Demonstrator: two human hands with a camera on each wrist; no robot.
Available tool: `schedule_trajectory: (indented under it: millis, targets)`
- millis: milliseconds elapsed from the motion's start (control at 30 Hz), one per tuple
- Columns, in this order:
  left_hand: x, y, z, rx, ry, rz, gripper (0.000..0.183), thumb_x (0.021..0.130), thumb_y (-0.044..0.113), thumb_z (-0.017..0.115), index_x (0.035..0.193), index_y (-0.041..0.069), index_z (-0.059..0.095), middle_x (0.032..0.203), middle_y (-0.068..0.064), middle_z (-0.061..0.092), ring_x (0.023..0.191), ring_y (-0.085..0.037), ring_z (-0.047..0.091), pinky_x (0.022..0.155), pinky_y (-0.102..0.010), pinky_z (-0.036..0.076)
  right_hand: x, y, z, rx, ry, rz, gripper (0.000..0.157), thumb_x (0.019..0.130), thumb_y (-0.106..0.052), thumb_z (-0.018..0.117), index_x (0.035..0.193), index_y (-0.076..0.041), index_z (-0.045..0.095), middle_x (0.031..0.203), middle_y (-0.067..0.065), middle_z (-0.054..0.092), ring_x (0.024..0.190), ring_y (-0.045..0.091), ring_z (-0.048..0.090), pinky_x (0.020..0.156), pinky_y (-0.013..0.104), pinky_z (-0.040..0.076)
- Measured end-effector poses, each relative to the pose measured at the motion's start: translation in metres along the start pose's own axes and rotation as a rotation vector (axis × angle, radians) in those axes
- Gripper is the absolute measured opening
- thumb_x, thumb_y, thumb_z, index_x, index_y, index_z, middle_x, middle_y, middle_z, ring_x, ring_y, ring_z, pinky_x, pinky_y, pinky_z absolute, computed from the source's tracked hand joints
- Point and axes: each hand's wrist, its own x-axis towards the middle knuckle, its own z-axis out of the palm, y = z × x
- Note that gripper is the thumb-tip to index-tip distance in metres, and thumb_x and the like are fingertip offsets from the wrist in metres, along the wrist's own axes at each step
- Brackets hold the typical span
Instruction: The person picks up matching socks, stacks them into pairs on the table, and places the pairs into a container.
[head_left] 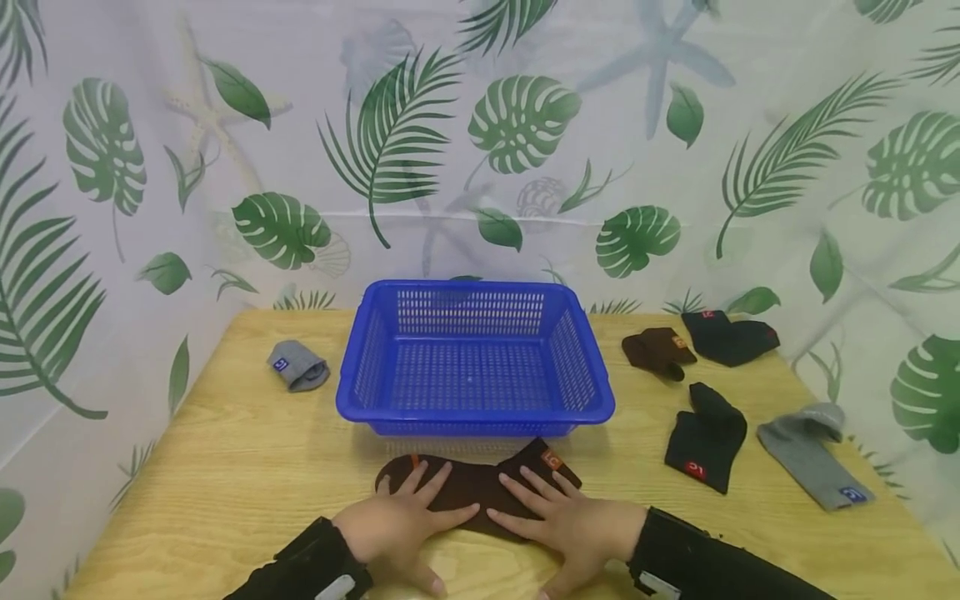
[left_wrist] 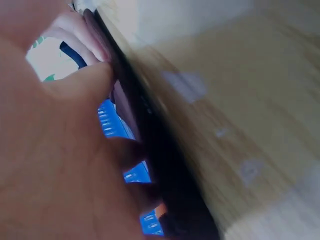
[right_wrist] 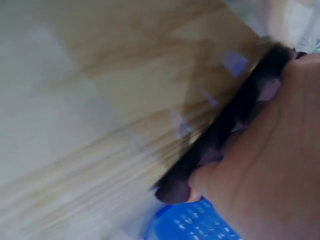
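A brown sock point(head_left: 472, 487) with an orange label lies flat on the table in front of the basket. My left hand point(head_left: 405, 517) rests on its toe end, fingers spread and straight. On the cuff side my right hand point(head_left: 566, 517) lies the same way, its fingers fanned over the fabric near the label. From the left wrist, the sock point(left_wrist: 155, 150) shows as a thin dark layer under the fingers. In the right wrist view the sock point(right_wrist: 225, 130) runs beneath the fingertips.
A blue plastic basket point(head_left: 476, 414) stands just beyond the sock. At left lies a grey sock point(head_left: 298, 365). On the right are a brown sock point(head_left: 658, 352), a black sock point(head_left: 729, 337), another black sock point(head_left: 707, 437) and a grey sock point(head_left: 813, 457). Leaf-printed cloth point(head_left: 450, 167) surrounds the wooden table point(head_left: 225, 450).
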Motion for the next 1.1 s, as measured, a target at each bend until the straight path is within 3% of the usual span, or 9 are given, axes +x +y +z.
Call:
schedule_trajectory:
  millis: [133, 300, 500, 600, 700, 800, 900, 1000, 1100]
  targets:
    - [0.004, -0.003, -0.001, -0.025, -0.047, 0.003, 0.088, 0.074, 0.068, 0.067, 0.149, 0.047, 0.028, 0.161, -0.013, 0.012, 0.143, -0.048, 0.009, 0.098, -0.078, 0.024, -0.001, 0.006, 0.004, 0.018, -0.03, 0.001, 0.099, 0.08, -0.068, 0.062, 0.155, -0.04, 0.003, 0.162, 0.001, -0.014, 0.147, 0.034, -0.01, 0.112, 0.067, 0.007]
    - [0.012, -0.003, -0.002, -0.07, -0.019, -0.009, 0.087, 0.074, 0.065, 0.07, 0.149, 0.045, 0.031, 0.161, -0.016, 0.012, 0.143, -0.049, 0.01, 0.096, -0.08, 0.021, -0.001, 0.017, -0.004, 0.063, -0.036, -0.01, 0.097, 0.081, -0.067, 0.062, 0.155, -0.04, 0.006, 0.163, 0.002, -0.011, 0.147, 0.034, -0.01, 0.111, 0.067, 0.006]
    - [0.014, 0.004, 0.003, -0.124, 0.097, -0.009, 0.075, 0.079, 0.057, 0.071, 0.146, 0.04, 0.041, 0.159, -0.018, 0.018, 0.142, -0.05, 0.015, 0.098, -0.077, 0.024, -0.031, 0.046, -0.033, 0.358, 0.03, -0.045, 0.06, 0.093, -0.037, 0.063, 0.145, -0.013, 0.046, 0.155, 0.015, 0.032, 0.142, 0.034, 0.028, 0.112, 0.051, 0.029]
    - [0.01, 0.006, 0.006, -0.182, 0.155, 0.02, 0.069, 0.084, 0.054, 0.068, 0.146, 0.036, 0.043, 0.158, -0.02, 0.021, 0.141, -0.05, 0.016, 0.1, -0.075, 0.025, -0.052, 0.076, -0.042, 0.47, 0.131, -0.017, 0.046, 0.097, -0.028, 0.059, 0.134, -0.001, 0.055, 0.139, 0.018, 0.052, 0.128, 0.033, 0.049, 0.103, 0.045, 0.043]
    - [0.004, 0.007, 0.004, -0.238, 0.196, 0.034, 0.065, 0.087, 0.051, 0.067, 0.145, 0.031, 0.045, 0.157, -0.021, 0.023, 0.141, -0.05, 0.018, 0.101, -0.073, 0.026, -0.062, 0.113, -0.054, 0.463, 0.373, 0.125, 0.034, 0.098, -0.02, 0.057, 0.121, 0.004, 0.064, 0.119, 0.018, 0.065, 0.107, 0.03, 0.063, 0.089, 0.043, 0.052]
    - [0.001, 0.01, 0.0, -0.257, 0.267, 0.031, 0.059, 0.089, 0.047, 0.066, 0.142, 0.023, 0.051, 0.153, -0.022, 0.03, 0.138, -0.049, 0.027, 0.101, -0.069, 0.031, -0.065, 0.151, -0.067, 0.324, 0.674, 0.383, 0.027, 0.097, -0.016, 0.056, 0.11, 0.004, 0.068, 0.106, 0.019, 0.069, 0.097, 0.033, 0.065, 0.083, 0.047, 0.052]
    - [0.002, 0.013, -0.002, -0.238, 0.355, 0.04, 0.051, 0.091, 0.041, 0.066, 0.135, 0.016, 0.058, 0.148, -0.023, 0.04, 0.133, -0.045, 0.039, 0.101, -0.063, 0.037, -0.064, 0.184, -0.072, 0.254, 0.888, 0.646, 0.027, 0.097, -0.014, 0.05, 0.104, 0.005, 0.068, 0.099, 0.022, 0.068, 0.089, 0.037, 0.063, 0.079, 0.048, 0.05]
    - [0.0, 0.013, -0.003, -0.206, 0.407, 0.052, 0.046, 0.091, 0.038, 0.067, 0.13, 0.014, 0.062, 0.144, -0.022, 0.045, 0.13, -0.041, 0.045, 0.1, -0.059, 0.04, -0.055, 0.209, -0.074, 0.235, 0.967, 0.772, 0.028, 0.096, -0.011, 0.045, 0.093, 0.006, 0.067, 0.084, 0.021, 0.064, 0.076, 0.036, 0.059, 0.069, 0.046, 0.048]
    - [-0.001, 0.011, -0.003, -0.183, 0.417, 0.068, 0.043, 0.091, 0.036, 0.067, 0.127, 0.013, 0.063, 0.142, -0.02, 0.048, 0.128, -0.039, 0.047, 0.1, -0.057, 0.041, -0.046, 0.225, -0.069, 0.202, 0.91, 0.826, 0.024, 0.095, -0.01, 0.052, 0.09, 0.009, 0.064, 0.075, 0.019, 0.061, 0.07, 0.035, 0.058, 0.066, 0.046, 0.049]
